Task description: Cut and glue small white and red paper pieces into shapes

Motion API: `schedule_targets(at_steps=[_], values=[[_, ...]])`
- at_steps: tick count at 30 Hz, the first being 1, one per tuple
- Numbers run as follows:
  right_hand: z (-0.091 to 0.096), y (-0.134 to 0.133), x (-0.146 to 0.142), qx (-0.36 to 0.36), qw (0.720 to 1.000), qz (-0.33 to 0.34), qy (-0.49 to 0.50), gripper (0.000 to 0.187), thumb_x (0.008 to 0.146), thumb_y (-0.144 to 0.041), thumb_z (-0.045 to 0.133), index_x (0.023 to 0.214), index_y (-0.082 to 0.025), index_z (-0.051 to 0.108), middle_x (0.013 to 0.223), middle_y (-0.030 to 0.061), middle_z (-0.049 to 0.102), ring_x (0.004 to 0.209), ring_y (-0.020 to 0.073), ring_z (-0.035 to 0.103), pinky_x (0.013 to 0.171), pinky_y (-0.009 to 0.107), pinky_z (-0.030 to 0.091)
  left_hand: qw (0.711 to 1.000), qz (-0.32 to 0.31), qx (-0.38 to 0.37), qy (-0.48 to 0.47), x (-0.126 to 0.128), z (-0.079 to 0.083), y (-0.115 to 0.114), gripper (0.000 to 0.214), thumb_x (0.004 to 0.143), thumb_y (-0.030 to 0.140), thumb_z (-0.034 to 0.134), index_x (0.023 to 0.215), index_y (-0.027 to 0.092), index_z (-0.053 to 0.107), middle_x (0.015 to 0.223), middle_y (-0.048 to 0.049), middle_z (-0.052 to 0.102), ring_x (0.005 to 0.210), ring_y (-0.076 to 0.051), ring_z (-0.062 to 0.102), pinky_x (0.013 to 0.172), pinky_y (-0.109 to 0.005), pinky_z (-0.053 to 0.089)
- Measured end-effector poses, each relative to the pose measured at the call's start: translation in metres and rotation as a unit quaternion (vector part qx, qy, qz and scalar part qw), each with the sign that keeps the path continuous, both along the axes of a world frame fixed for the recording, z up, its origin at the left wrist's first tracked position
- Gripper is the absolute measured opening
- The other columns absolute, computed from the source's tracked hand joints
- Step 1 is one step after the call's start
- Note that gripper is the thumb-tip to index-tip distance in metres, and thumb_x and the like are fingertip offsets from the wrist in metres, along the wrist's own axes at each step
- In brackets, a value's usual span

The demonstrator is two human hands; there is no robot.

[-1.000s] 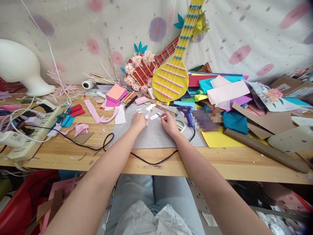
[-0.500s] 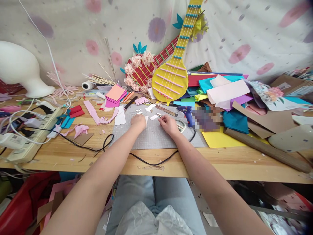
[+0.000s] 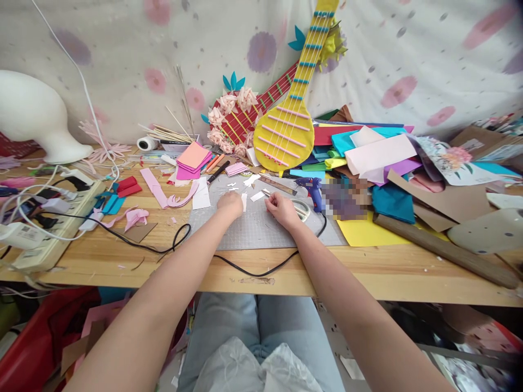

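My left hand is closed low over the grey cutting mat, and a small white paper piece sticks out at its right side. My right hand pinches a thin grey pointed tool, whose kind is too small to make out. Left of that tool's tip, a white paper strip lies on the mat. Small white paper scraps lie beyond my left hand. Pale-handled scissors rest beside my right wrist.
A blue glue gun stands right of the scissors, its black cable looping along the table front. Behind are a ruler, a yellow paper lute and a red one. Coloured sheets pile up right; a power strip lies left.
My left hand has shifted very slightly to the left. The right hand keeps its pinch in nearly the same place.
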State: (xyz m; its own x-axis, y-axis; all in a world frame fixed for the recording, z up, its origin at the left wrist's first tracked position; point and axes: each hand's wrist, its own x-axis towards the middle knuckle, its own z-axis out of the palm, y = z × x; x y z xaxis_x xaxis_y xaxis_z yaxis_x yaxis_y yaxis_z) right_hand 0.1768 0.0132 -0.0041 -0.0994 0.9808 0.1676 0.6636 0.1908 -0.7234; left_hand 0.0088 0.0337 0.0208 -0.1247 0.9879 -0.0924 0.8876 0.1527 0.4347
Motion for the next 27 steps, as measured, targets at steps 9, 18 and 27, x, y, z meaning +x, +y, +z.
schedule_targets(at_steps=[9,18,27], values=[[-0.008,0.007,0.000,0.022,1.000,0.009,0.015,0.016,0.080,-0.034,0.046,0.081,-0.021,0.055,0.065,-0.0012,0.064,0.056,0.0128,0.054,0.060,0.025,0.037,0.987,0.036,0.115,-0.105,-0.028,-0.010,-0.013,0.025,0.083,0.017,0.031,0.102,0.018,0.047,0.091,-0.0107,0.063,0.088,-0.022,0.060,0.076,-0.034,0.042],[-0.005,0.004,-0.004,0.027,0.998,-0.043,-0.028,0.015,0.075,-0.035,0.054,0.071,-0.020,0.053,0.062,-0.0006,0.061,0.059,0.0143,0.053,0.059,0.026,0.035,0.952,0.043,0.227,-0.203,-0.035,-0.025,-0.030,0.019,0.086,0.032,0.032,0.088,0.022,0.047,0.089,-0.0027,0.060,0.083,-0.015,0.056,0.075,-0.026,0.041],[0.004,0.001,0.001,0.017,0.998,-0.062,0.007,0.028,0.080,-0.044,0.044,0.066,-0.021,0.047,0.056,-0.0015,0.058,0.048,0.0121,0.048,0.053,0.025,0.034,0.945,0.075,0.241,-0.207,-0.041,-0.029,-0.026,0.019,0.087,0.031,0.029,0.086,0.022,0.046,0.087,-0.0015,0.059,0.084,-0.013,0.056,0.074,-0.023,0.041]])
